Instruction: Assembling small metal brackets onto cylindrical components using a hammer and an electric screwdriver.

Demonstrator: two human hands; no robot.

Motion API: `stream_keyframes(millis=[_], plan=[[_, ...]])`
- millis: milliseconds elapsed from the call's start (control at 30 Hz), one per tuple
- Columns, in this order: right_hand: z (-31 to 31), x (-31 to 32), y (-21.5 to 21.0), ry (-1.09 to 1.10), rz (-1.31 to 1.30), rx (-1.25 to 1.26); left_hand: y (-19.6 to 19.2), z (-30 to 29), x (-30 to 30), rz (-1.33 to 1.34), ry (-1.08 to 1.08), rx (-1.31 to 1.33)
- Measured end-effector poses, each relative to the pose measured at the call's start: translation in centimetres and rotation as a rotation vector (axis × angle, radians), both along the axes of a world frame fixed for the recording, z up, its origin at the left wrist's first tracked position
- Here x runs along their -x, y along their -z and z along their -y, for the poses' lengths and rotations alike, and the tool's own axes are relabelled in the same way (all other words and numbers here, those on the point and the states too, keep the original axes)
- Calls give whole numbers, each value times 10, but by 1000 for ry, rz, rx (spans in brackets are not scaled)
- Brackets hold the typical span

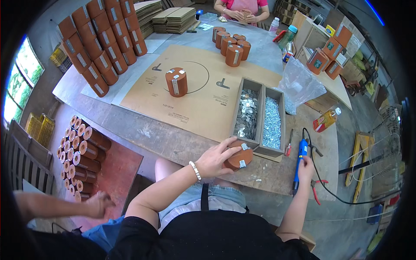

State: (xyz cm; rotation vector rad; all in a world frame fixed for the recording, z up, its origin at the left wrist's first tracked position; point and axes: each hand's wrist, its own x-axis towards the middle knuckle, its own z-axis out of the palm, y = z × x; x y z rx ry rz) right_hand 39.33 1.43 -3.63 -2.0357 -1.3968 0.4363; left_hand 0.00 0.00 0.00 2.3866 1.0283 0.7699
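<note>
a: what are the two hands doing?
b: the left hand (215, 159) is spread over a terracotta-coloured cylinder (238, 161), fingers across the top and thumb at the near side, so it has hold of it. the right hand (307, 169) is at the side of a blue electric screwdriver (302, 151), fingers curled; i can't tell whether they close around it.
a: where is that cylinder?
b: at the near edge of the worktop (149, 134), just in front of a two-compartment wooden box (271, 150). small pale metal pieces sit on its top.
a: and in the box?
b: flat metal plates (246, 115) in the left compartment, silvery screws (271, 123) in the right.
a: anything near the right hand?
b: red-handled pliers (316, 197) just beside it, and a black cable (326, 185) bending past.
a: farther off?
b: one similar cylinder (177, 83) stands upright on a cardboard sheet (203, 119), with a tall stack of cylinders (102, 63) to its left. across the worktop, a co-worker in a pink apron (244, 5) has both hands on a brown piece.
</note>
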Motion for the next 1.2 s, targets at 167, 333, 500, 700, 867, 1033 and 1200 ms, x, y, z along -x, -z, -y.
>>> stream_keyframes(millis=[167,333,500,700,867,1033,1200], plan=[[35,-57,33,221,408,17,7,-7,-4,191,2,73],[42,-80,48,355,525,218,14,-1,-9,304,-67,22],[23,-39,-4,452,569,370,18,24,-18,413,-378,-100],[1,-64,-3,268,175,432,12,34,-21,232,-596,-122],[-23,-75,-16,283,-226,405,20,33,8,230,-501,-29],[4,-82,-42,312,-642,282,26,16,19,302,-376,98],[38,-105,-68,103,-1800,175,41,8,16,592,-227,525]])
